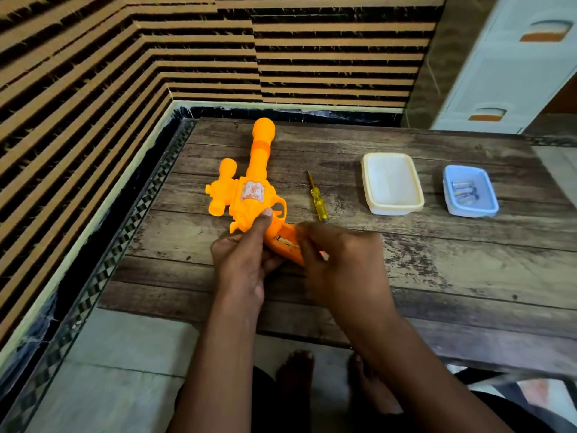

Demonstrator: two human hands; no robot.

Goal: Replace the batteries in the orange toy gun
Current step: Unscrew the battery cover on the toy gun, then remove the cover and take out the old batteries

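Wooden table (437,260): left hand (242,257) holds orange toy gun (249,189).

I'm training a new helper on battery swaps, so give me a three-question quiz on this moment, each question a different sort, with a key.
1. True or false: the yellow screwdriver lies on the table between the orange toy gun and the cream tray.
2. Which container holds the batteries? A) cream tray B) blue tray C) neither
3. Fill in: the left hand grips the gun near its ____ while the right hand works at the open compartment in the grip.

Key: 1 true; 2 B; 3 trigger
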